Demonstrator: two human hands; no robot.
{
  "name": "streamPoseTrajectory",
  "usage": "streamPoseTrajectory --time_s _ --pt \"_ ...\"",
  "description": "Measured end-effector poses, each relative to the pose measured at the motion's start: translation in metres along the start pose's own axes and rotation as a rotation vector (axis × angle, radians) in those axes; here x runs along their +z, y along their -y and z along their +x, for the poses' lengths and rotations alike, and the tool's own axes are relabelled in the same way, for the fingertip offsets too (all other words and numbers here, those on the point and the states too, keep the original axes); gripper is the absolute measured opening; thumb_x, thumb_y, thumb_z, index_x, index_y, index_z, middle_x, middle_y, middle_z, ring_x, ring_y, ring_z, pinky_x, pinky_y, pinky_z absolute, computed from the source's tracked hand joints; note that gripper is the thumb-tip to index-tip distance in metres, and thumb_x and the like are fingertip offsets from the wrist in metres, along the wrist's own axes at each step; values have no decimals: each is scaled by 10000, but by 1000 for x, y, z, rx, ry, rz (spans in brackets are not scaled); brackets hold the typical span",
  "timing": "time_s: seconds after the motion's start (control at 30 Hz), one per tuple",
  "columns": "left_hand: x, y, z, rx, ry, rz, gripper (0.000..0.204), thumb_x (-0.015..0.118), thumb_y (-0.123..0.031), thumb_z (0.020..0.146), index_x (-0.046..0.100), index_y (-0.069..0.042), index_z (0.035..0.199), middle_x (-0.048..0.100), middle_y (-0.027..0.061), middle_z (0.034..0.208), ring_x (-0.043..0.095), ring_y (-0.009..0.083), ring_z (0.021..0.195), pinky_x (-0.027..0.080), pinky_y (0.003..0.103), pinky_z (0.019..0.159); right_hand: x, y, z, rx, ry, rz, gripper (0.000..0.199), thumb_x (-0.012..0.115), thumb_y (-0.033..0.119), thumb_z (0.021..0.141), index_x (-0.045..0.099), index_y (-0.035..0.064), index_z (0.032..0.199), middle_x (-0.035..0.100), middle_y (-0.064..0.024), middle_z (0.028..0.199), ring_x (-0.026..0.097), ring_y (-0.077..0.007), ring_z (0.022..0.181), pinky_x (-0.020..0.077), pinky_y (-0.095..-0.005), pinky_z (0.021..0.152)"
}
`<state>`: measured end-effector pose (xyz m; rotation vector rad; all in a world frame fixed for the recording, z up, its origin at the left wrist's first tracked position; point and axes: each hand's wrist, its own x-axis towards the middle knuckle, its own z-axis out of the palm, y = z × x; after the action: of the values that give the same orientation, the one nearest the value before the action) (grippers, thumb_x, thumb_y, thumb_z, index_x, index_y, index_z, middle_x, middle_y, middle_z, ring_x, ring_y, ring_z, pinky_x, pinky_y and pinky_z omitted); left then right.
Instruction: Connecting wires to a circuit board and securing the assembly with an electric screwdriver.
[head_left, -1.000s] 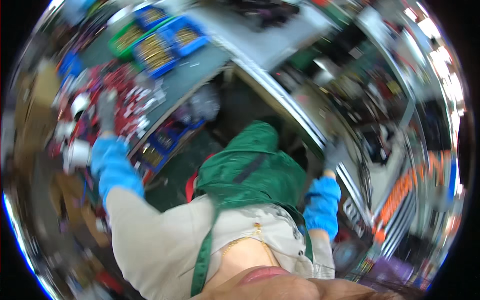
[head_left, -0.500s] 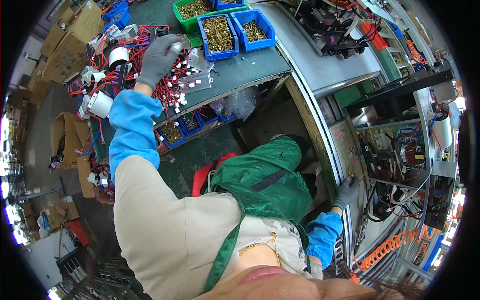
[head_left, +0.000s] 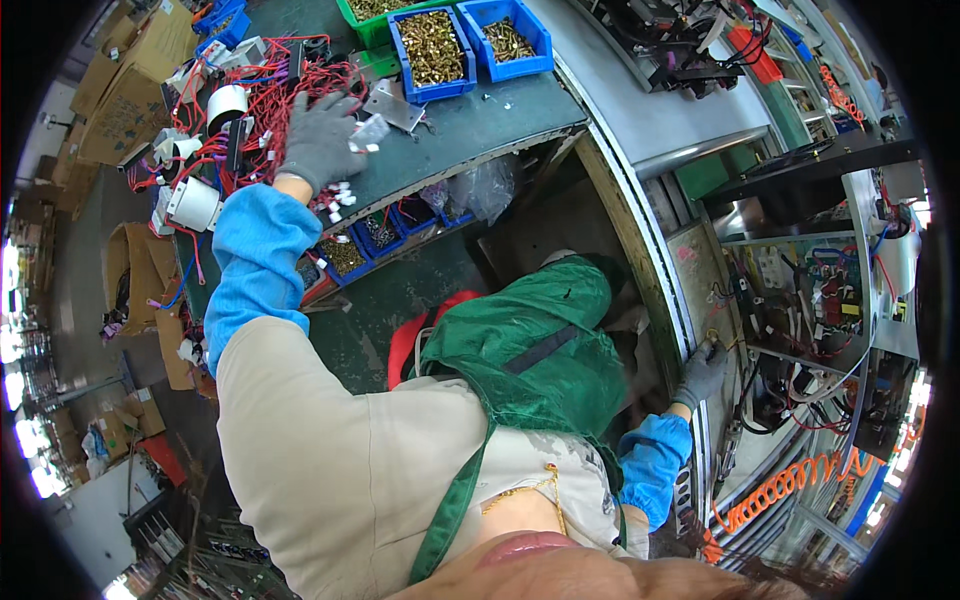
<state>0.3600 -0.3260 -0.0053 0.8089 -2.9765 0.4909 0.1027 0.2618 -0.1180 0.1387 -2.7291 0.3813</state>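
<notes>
The bundle of red wires (head_left: 277,108) lies in the upper left of the frame, heaped on the green tabletop (head_left: 470,133); its long axis runs from the upper middle of the heap down towards the lower right, with loose white connectors (head_left: 338,203) at the end nearest the tabletop's front edge. Many strands curl across this line, so no single direction holds for all. The left hand (head_left: 323,140), in a grey glove, lies over the right part of the bundle, its fingers pointing up and slightly right; they look somewhat spread, but I cannot tell whether they are clamped on any wire. Compared with half a second ago, this hand sits lower in the frame, and much of the fan of white connectors visible then is now covered or out of sight. The right hand (head_left: 703,375), right of centre, remains at the metal rail (head_left: 690,318) with bent fingers; I cannot tell whether they grip anything. A metal plate (head_left: 398,106) lies just right of the left hand, with a blue bin of brass fasteners (head_left: 434,50) above it. White cylinders (head_left: 195,204) crowd the bundle's left side, and the left hand itself blocks part of the wires.
</notes>
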Motion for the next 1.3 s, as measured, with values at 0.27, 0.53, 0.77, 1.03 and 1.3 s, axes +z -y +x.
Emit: streamPoseTrajectory --time_s 0.27,0.53,0.77,1.03,1.3 --pt "-32 -15 5 -170 297 192 442 635 -334 697 601 -145 1095 487 21 1241 392 170 1211 248 468 1021 4 -5 0 -27 -14 11 311 548 324 830 627 74 1000 633 -168 945 598 -338 861 468 -412 746" --pt "18 -23 28 201 -216 -77 308 568 -220 758 587 -187 1064 573 40 1079 492 214 1086 253 420 1019 8 -5 2 -11 -23 25 302 550 312 827 626 77 1001 633 -171 946 601 -341 854 472 -420 735" --pt "-3 -28 16 181 -48 67 278 585 -254 750 634 -219 1021 598 9 999 506 219 1049 292 421 997 2 0 0 3 -34 -21 312 545 320 828 627 81 1010 635 -178 934 604 -347 854 474 -425 727" --pt "22 -45 51 292 -109 -55 172 612 -228 742 650 -216 910 593 13 921 532 225 945 398 378 835 -3 10 1 29 12 -14 321 530 322 840 618 66 1012 627 -188 939 594 -360 861 467 -421 733" --pt "25 -44 48 -16 -439 -1111 120 633 -162 777 628 -105 883 615 50 865 589 222 811 475 343 715 -17 17 0 -112 -80 14 228 604 220 803 612 74 977 606 -150 956 587 -329 863 476 -392 736"
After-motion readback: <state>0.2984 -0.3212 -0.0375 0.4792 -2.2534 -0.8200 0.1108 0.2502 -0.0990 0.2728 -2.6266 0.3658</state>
